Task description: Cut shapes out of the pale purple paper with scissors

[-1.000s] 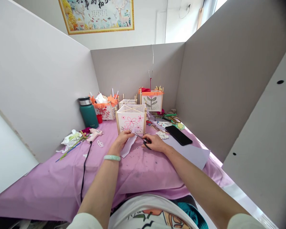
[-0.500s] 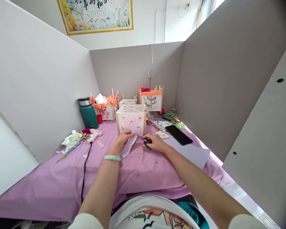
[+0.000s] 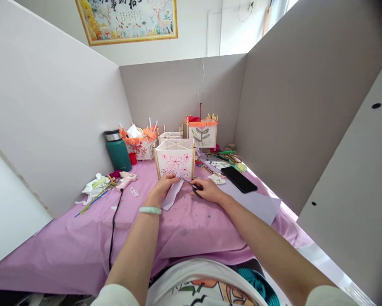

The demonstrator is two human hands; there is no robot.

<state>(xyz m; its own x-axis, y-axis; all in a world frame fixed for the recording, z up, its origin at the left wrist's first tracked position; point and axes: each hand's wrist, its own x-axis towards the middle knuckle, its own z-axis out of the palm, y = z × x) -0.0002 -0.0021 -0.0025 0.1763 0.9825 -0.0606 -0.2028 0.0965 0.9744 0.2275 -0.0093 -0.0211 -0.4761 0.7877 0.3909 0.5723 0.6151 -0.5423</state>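
Right hand closed around black-handled metal scissors, fingers through loops, blades pointing at strip edge. Left hand pinching small white paper strip, pale green bangle on wrist. Strip: narrow, plain white, lying flat mid-desk on purple cloth-covered desk, just in front of nearest lantern. Four square paper lanterns with wooden stick frames: one with pink flowers, three toward desk's far edge. One dark green flask at far left. One black phone near right edge.
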